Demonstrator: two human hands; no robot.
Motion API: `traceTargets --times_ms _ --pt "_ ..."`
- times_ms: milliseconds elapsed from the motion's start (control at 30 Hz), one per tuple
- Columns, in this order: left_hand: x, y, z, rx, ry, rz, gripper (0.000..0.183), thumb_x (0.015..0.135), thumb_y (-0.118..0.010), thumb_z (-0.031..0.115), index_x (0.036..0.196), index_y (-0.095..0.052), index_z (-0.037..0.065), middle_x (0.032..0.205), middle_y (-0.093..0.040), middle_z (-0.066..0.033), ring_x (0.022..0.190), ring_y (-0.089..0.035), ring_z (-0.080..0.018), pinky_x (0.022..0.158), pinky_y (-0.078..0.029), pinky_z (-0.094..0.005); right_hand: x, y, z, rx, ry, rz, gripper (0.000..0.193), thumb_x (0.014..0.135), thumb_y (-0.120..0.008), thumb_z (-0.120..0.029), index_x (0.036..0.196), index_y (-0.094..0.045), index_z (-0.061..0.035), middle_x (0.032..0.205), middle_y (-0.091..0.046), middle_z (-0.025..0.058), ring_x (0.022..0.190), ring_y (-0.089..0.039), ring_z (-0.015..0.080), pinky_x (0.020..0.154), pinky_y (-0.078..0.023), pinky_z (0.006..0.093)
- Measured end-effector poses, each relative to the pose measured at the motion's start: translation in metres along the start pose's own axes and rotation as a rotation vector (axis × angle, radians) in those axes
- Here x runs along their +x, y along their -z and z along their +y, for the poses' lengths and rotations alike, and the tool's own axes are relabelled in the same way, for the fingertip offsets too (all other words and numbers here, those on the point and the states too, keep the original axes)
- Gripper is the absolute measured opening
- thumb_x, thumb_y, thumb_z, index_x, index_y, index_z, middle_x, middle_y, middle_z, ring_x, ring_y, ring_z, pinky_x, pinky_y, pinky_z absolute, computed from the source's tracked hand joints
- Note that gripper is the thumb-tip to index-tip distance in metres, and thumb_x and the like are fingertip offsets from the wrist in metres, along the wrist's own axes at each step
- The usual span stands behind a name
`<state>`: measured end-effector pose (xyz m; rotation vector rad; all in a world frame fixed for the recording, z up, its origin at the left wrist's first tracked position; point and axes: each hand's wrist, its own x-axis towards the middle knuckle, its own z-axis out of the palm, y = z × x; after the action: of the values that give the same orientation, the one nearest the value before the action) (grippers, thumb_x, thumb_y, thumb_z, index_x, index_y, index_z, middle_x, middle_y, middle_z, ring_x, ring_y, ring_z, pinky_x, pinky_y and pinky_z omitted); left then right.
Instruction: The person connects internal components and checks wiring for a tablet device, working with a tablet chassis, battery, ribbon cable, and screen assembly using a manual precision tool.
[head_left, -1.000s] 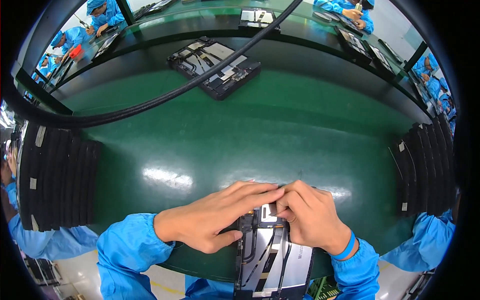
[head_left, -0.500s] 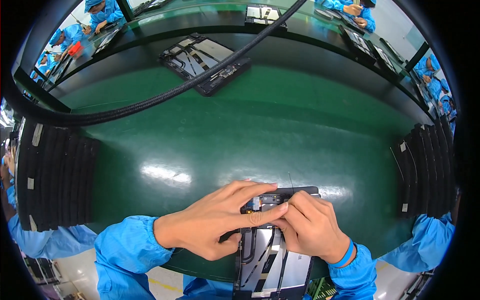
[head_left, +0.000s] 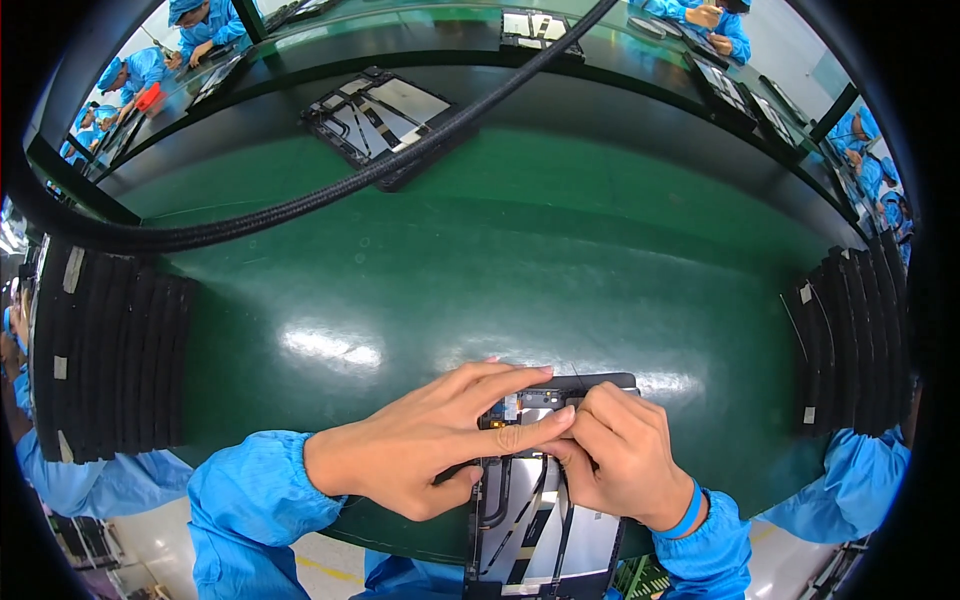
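An opened tablet (head_left: 545, 520), its inner plates, flat cables and small boards exposed, lies at the table's near edge and partly over it. My left hand (head_left: 430, 440) spans its upper left part, fingers stretched out, with the index fingertip beside the right fingers. My right hand (head_left: 625, 445), a blue band on its wrist, is closed in a pinch over the tablet's upper right. A thin dark wire (head_left: 577, 374) pokes up from behind the pinched fingers. The spot under the fingertips is hidden.
Stacks of black foam-like trays stand at left (head_left: 115, 350) and right (head_left: 850, 340). Another opened tablet (head_left: 400, 110) rests on a dark strip at the back. A thick black cable (head_left: 300, 205) arches across the upper view. Several people in blue work beyond.
The tablet at the back has shifted left, and one farther off has slid slightly right. Less of the thin wire sticks out above my right fingers. Both hands have barely moved.
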<state>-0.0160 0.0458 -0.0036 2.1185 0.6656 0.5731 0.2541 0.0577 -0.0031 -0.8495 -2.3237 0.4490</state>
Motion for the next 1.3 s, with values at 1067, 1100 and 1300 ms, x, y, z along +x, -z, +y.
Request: traceTargets --times_ms 1067,1100,1300 --pt "0.015 -0.005 -0.022 0.014 0.014 0.022 0.109 0.070 -0.063 -0.002 0.176 -0.042 0.018 0.180 -0.032 -0.0276 0.154 -0.043 -0.0518 0.130 -0.033 -0.0640 0.002 0.006 0.026 0.259 -0.049 -0.102 0.018 0.067 -0.085 -0.008 0.075 -0.070 -0.0143 0.074 -0.048 0.0007 0.062 -0.054 0.0200 0.053 -0.042 0.0358" --pt "0.015 -0.006 -0.023 0.021 0.012 0.041 0.107 0.071 -0.064 0.000 0.175 -0.043 0.016 0.177 -0.035 -0.0271 0.152 -0.044 -0.0514 0.130 -0.033 -0.0635 0.002 0.005 0.028 0.260 -0.047 -0.103 0.018 0.067 -0.085 -0.008 0.075 -0.070 -0.0143 0.074 -0.048 0.0007 0.062 -0.054 0.0200 0.053 -0.042 0.0358" --pt "0.007 -0.019 -0.027 0.105 -0.082 0.404 0.079 0.073 -0.070 0.005 0.151 -0.066 0.003 0.142 -0.065 -0.0232 0.118 -0.062 -0.0386 0.101 -0.054 -0.0481 0.006 0.010 0.035 0.311 -0.090 -0.125 0.019 0.065 -0.085 -0.009 0.074 -0.070 -0.0157 0.074 -0.049 0.0003 0.063 -0.056 0.0213 0.054 -0.044 0.0361"
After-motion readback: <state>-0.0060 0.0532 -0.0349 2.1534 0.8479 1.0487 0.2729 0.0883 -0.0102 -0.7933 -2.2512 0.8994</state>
